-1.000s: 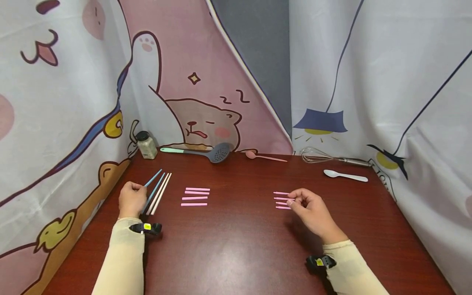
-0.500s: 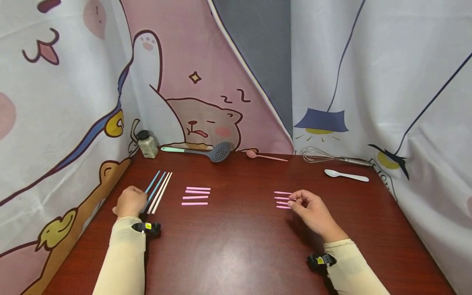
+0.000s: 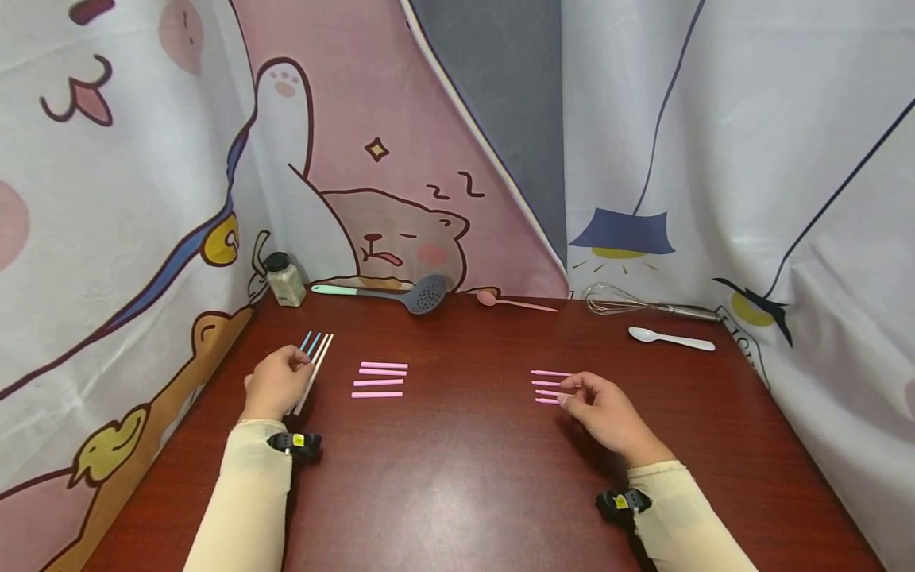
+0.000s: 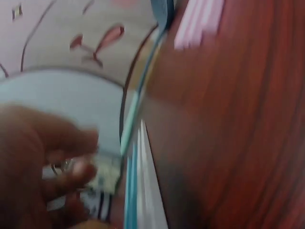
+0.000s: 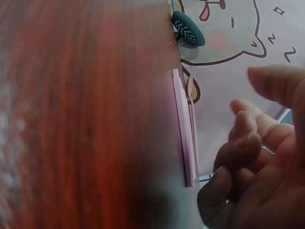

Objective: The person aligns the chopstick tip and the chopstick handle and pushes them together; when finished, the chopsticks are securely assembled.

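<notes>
Four long straws (image 3: 312,359), eight short pink pieces (image 3: 380,380), two spoons (image 3: 669,339), one whisk (image 3: 643,304)

The left hand (image 3: 275,384) rests on the long blue and white sticks (image 3: 315,349). The right hand (image 3: 600,409) touches short pink sticks (image 3: 549,384) on the wooden table (image 3: 465,461).

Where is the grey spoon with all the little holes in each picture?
Head: the slotted spoon lies at the table's back edge, left of centre, under the sleeping cat on the curtain.
Left wrist: not in it that I can tell; the picture is blurred.
Right wrist: its holed bowl shows at the top, beside the cat.
Shared landmark: the cartoon cat's face.
</notes>
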Demonstrator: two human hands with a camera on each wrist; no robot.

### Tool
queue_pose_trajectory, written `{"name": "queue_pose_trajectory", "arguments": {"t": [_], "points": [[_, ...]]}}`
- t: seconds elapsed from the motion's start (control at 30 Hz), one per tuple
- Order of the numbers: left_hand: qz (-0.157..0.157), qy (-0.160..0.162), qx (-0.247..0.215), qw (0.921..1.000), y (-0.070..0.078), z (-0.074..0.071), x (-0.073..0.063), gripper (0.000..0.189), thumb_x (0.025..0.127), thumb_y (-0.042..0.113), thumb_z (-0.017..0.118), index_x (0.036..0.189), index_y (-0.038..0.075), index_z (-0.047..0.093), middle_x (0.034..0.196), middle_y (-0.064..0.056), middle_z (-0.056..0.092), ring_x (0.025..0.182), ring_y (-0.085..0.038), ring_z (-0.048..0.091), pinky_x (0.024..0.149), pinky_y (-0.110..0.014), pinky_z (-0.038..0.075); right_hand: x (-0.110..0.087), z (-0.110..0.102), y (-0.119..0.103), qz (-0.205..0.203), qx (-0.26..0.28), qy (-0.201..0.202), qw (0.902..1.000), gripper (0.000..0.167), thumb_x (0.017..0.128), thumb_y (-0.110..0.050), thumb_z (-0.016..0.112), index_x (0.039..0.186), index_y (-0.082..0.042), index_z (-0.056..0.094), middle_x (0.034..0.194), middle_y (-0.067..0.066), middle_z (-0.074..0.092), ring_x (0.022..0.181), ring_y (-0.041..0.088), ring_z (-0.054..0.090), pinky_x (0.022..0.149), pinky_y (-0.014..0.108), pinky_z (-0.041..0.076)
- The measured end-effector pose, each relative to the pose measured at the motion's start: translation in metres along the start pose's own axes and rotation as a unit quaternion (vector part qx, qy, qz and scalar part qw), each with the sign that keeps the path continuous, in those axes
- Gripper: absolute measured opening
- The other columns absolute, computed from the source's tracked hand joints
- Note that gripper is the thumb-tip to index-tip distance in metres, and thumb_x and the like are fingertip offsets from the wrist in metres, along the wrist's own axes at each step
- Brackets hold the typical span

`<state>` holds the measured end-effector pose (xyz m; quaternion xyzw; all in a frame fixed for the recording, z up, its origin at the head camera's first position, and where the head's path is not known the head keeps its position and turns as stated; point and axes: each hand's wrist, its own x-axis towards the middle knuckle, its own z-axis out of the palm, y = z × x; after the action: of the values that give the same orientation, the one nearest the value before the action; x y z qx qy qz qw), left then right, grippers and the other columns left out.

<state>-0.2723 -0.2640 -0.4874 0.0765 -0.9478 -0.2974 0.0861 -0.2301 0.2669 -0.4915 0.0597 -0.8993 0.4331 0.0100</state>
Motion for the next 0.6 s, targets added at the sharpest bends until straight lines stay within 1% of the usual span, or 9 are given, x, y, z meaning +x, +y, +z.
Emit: {"name": "queue_pose_trajectory", "arguments": {"t": [0.07, 0.13, 0.2, 0.27, 0.3, 0.37, 0.4, 0.5, 0.6], "points": [[0.063, -0.027, -0.001, 0.9977, 0.012, 0.005, -0.001, 0.010, 0.097, 0.021, 0.069, 0.102, 0.012, 0.072, 0.090, -0.009, 0.073, 0.088, -0.032, 0.067, 0.088, -0.059, 0.035, 0.000, 0.000, 0.001, 0.009, -0.013, -0.013, 0.9998, 0.024, 0.097, -0.017, 0.075, 0.117, -0.004, 0.070, 0.072, 0.002, 0.056, 0.060, 0.013, 0.052, 0.055, 0.028, 0.043], [0.112, -0.065, -0.008, 0.9916, 0.024, 0.011, -0.004, 0.008, 0.096, 0.019, 0.073, 0.101, 0.014, 0.075, 0.089, -0.004, 0.072, 0.086, -0.026, 0.066, 0.090, -0.057, 0.041, -0.001, 0.000, 0.002, 0.015, -0.025, -0.028, 0.9992, 0.026, 0.097, -0.017, 0.075, 0.118, -0.004, 0.070, 0.072, 0.002, 0.055, 0.061, 0.013, 0.051, 0.055, 0.028, 0.042], [0.147, -0.096, -0.008, 0.9843, 0.034, 0.016, -0.007, 0.006, 0.095, 0.018, 0.074, 0.101, 0.016, 0.076, 0.093, -0.001, 0.073, 0.087, -0.021, 0.066, 0.089, -0.052, 0.047, -0.001, 0.000, 0.003, 0.020, -0.039, -0.039, 0.9983, 0.027, 0.096, -0.017, 0.076, 0.119, -0.004, 0.071, 0.072, 0.001, 0.054, 0.062, 0.014, 0.049, 0.056, 0.028, 0.041], [0.174, -0.118, -0.005, 0.9777, 0.042, 0.021, -0.011, 0.006, 0.095, 0.016, 0.075, 0.100, 0.016, 0.078, 0.097, -0.001, 0.074, 0.089, -0.018, 0.065, 0.084, -0.047, 0.051, -0.001, 0.001, 0.003, 0.023, -0.052, -0.047, 0.9973, 0.028, 0.095, -0.018, 0.077, 0.120, -0.005, 0.072, 0.072, 0.000, 0.053, 0.063, 0.014, 0.048, 0.057, 0.029, 0.040], [0.184, -0.123, -0.002, 0.9751, 0.046, 0.024, -0.012, 0.006, 0.094, 0.014, 0.075, 0.099, 0.016, 0.078, 0.099, -0.001, 0.074, 0.089, -0.018, 0.065, 0.082, -0.045, 0.053, -0.002, 0.001, 0.003, 0.024, -0.058, -0.052, 0.9967, 0.029, 0.095, -0.018, 0.077, 0.121, -0.006, 0.072, 0.072, 0.000, 0.052, 0.064, 0.015, 0.048, 0.057, 0.029, 0.039], [0.195, -0.131, 0.006, 0.9719, 0.051, 0.028, -0.016, 0.007, 0.094, 0.013, 0.075, 0.098, 0.017, 0.079, 0.099, 0.000, 0.074, 0.089, -0.018, 0.066, 0.082, -0.044, 0.053, -0.002, 0.001, 0.003, 0.028, -0.065, -0.058, 0.9958, 0.031, 0.094, -0.019, 0.077, 0.122, -0.006, 0.072, 0.072, 0.000, 0.052, 0.064, 0.015, 0.048, 0.057, 0.029, 0.039], [0.200, -0.134, 0.012, 0.9705, 0.054, 0.031, -0.017, 0.008, 0.093, 0.013, 0.076, 0.098, 0.018, 0.079, 0.100, 0.000, 0.075, 0.091, -0.020, 0.067, 0.085, -0.046, 0.053, -0.002, 0.001, 0.003, 0.028, -0.067, -0.061, 0.9954, 0.033, 0.094, -0.019, 0.077, 0.123, -0.005, 0.072, 0.071, 0.000, 0.052, 0.064, 0.015, 0.048, 0.057, 0.029, 0.039], [0.197, -0.148, 0.015, 0.9690, 0.060, 0.037, -0.021, 0.009, 0.093, 0.013, 0.077, 0.099, 0.019, 0.081, 0.103, 0.001, 0.077, 0.100, -0.025, 0.071, 0.096, -0.055, 0.047, -0.003, 0.001, 0.001, 0.028, -0.074, -0.072, 0.9943, 0.036, 0.094, -0.019, 0.077, 0.126, -0.003, 0.071, 0.072, 0.000, 0.052, 0.064, 0.015, 0.048, 0.057, 0.030, 0.039], [0.197, -0.159, 0.023, 0.9671, 0.063, 0.042, -0.023, 0.010, 0.094, 0.014, 0.077, 0.101, 0.020, 0.081, 0.107, 0.003, 0.078, 0.109, -0.027, 0.071, 0.100, -0.060, 0.040, -0.005, 0.001, 0.000, 0.029, -0.081, -0.077, 0.9933, 0.035, 0.094, -0.019, 0.077, 0.124, -0.001, 0.071, 0.072, 0.001, 0.053, 0.065, 0.016, 0.049, 0.058, 0.031, 0.040]]}}
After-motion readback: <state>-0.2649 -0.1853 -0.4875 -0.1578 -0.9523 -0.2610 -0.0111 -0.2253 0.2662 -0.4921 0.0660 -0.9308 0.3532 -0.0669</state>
